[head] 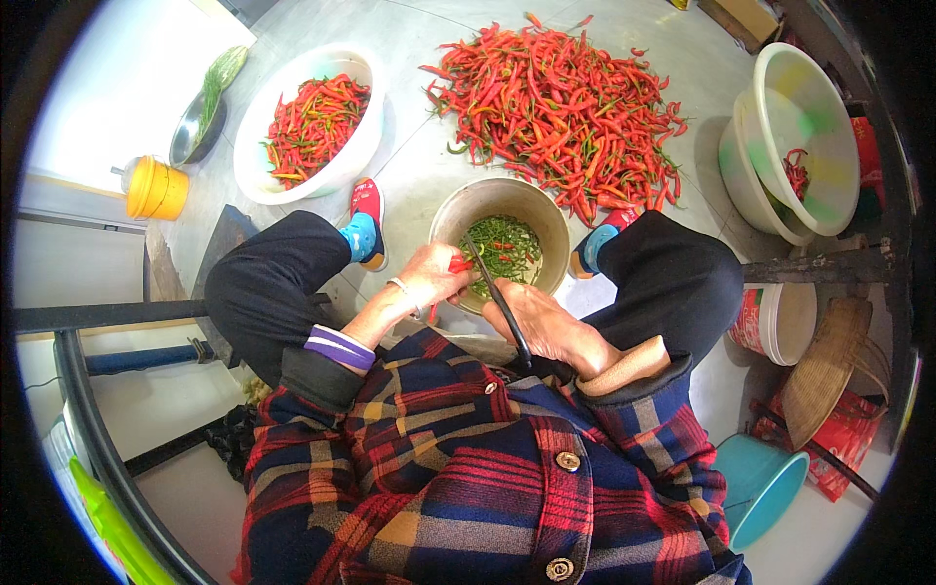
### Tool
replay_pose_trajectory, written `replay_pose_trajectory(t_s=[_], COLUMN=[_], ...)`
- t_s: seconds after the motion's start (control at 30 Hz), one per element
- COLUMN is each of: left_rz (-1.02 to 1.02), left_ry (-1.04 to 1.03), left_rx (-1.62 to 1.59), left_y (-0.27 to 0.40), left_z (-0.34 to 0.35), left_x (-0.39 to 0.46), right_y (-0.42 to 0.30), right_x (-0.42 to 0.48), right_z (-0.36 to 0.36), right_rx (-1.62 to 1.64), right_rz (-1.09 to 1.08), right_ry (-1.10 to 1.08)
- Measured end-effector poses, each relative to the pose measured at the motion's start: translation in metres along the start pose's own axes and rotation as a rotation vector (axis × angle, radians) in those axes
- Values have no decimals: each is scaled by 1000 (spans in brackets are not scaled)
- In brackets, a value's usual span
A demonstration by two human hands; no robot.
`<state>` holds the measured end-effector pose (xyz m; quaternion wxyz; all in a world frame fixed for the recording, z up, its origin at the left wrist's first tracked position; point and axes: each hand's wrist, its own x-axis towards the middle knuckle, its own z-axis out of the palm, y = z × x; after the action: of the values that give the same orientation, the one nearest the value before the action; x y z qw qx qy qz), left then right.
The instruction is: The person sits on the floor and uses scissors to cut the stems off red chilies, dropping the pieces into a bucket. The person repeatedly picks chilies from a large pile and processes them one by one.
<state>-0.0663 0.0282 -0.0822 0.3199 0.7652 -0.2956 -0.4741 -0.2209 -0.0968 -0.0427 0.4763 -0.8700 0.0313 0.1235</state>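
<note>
My left hand (430,276) grips red chili peppers (459,264) near the left rim of a pale round bucket (457,208). A pair of scissors (504,307) with a dark handle is in my right hand (545,322). Its blades point up and left over the bucket, close beside the held peppers. Inside the bucket lie cut green stems (504,245) with a few red pieces among them. My fingers partly hide the peppers and the scissors' grip. The bucket stands on the floor between my knees.
A large heap of red chili peppers (556,110) covers the floor ahead. At left are a white basin (252,139) of peppers and a yellow bucket (157,189). Stacked basins (775,95) stand at right, above a white tub (793,325) and a teal bucket (760,490).
</note>
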Motion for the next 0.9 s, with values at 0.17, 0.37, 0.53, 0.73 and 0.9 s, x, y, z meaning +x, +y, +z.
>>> replay_pose_trajectory(t_s=[0.17, 0.37, 0.53, 0.73, 0.9], left_rz=[-79, -166, -229, 125, 274], left_ry=[-92, -105, -62, 199, 972], left_rx=[-40, -467, -987, -1197, -1300], left_y=[11, -28, -33, -31, -25], left_z=[-2, -12, -34, -179, -320], left_x=[-6, 3, 7, 38, 23], right_y=[3, -10, 2, 10, -7], right_x=[3, 26, 49, 53, 68], right_z=[4, -25, -96, -137, -143], right_rx=[81, -564, -787, -830, -762], right_rz=[128, 157, 87, 188, 205], right_ry=[60, 67, 91, 231, 160])
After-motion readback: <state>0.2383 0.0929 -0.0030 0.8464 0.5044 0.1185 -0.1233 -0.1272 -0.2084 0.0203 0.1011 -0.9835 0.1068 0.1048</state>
